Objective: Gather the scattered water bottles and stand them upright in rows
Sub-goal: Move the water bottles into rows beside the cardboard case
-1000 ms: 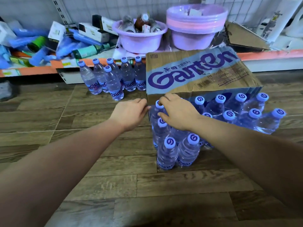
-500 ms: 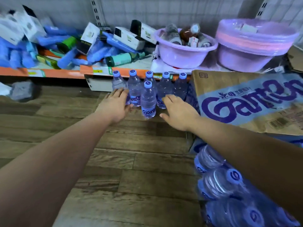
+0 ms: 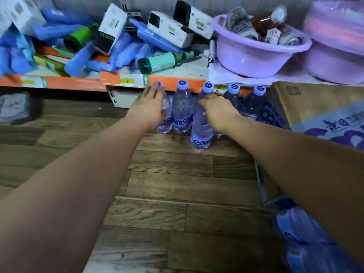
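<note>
I count five water bottles standing upright on the wooden floor, close against the foot of the shelf. Each has a pale blue cap with a purple swirl mark like a "G", and a label with a purple brand word. On the front bottle I can read only "Gan"; the rest turns away. The other four make a row along the shelf, and the front bottle stands a little nearer to the person, just beside that row.

The left hand lies with straight fingers over the leftmost bottle — the fingertips reach its cap. The right hand is laid on the shoulder of the front bottle, just below the cap. Whether its fingers really close around the bottle, I cannot tell.

To the right is a cardboard carton with a blue band, big purple letters cut by the edge of the view, and small characters too blurred to read. The orange edge of the shelf carries a yellow price tag. On the shelf are white boxes with green writing — not readable — and a lilac basin. At the lower right, more bottles show only as a blue blur.
</note>
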A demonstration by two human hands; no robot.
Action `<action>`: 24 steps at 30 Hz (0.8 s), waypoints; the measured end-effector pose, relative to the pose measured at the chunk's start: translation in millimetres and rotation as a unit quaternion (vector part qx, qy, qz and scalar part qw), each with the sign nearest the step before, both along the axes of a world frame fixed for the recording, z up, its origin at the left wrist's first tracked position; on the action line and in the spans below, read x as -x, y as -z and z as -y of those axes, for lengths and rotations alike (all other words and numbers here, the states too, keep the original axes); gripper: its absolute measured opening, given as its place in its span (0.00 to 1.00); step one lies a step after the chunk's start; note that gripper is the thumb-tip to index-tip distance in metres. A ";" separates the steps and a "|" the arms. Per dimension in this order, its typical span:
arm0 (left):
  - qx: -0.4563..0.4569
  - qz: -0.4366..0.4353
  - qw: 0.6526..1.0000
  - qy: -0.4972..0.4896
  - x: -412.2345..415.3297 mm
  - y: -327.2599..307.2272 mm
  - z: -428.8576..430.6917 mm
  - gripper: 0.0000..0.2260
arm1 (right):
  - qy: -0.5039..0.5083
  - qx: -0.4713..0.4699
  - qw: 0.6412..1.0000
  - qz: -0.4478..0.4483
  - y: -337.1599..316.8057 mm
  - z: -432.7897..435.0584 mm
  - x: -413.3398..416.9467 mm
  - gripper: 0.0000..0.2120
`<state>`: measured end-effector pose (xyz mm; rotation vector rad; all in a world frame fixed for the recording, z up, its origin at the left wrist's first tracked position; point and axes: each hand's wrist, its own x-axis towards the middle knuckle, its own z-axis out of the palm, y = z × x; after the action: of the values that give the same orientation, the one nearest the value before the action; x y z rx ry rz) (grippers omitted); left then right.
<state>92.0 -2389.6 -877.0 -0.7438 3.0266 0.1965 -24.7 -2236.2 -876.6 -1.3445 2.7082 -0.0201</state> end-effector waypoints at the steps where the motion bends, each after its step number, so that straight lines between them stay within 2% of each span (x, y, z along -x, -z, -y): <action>1: -0.001 -0.009 1.000 -0.003 9.0 -2.6 3.1 0.31 | 0.002 -0.001 1.000 -0.006 -1.0 1.2 1.4 0.19; 5: -0.057 -0.062 0.995 -0.053 41.3 -0.8 15.4 0.29 | -0.002 0.014 1.000 -0.009 -4.2 2.4 3.2 0.18; 9: 0.012 -0.068 0.996 -0.062 48.4 6.9 21.0 0.21 | -0.008 0.036 0.999 -0.001 -1.5 -1.1 8.0 0.21; 14: 0.036 -0.059 0.997 -0.033 38.1 5.1 -3.8 0.18 | -0.007 0.020 1.000 -0.021 -5.4 -5.7 9.4 0.14; 17: 0.102 -0.021 0.994 0.022 24.7 9.2 -31.6 0.17 | -0.008 0.007 1.000 -0.018 -11.3 -10.0 1.4 0.13; 19: 0.137 0.004 0.989 0.058 14.2 12.8 -48.6 0.15 | -0.031 0.007 0.999 -0.016 -13.2 -16.5 -9.1 0.08; 21: 0.149 0.028 0.987 0.060 0.8 15.5 -61.2 0.15 | -0.058 0.006 0.998 -0.023 -11.3 -26.4 -21.8 0.06; 24: 0.150 0.047 0.986 0.048 -22.2 12.7 -76.4 0.17 | -0.091 -0.004 0.995 -0.028 -5.3 -44.5 -41.9 0.13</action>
<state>114.2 -2313.2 -889.8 -0.5979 3.0240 -0.2947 17.2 -2191.7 -871.4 -1.6071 2.6143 0.0464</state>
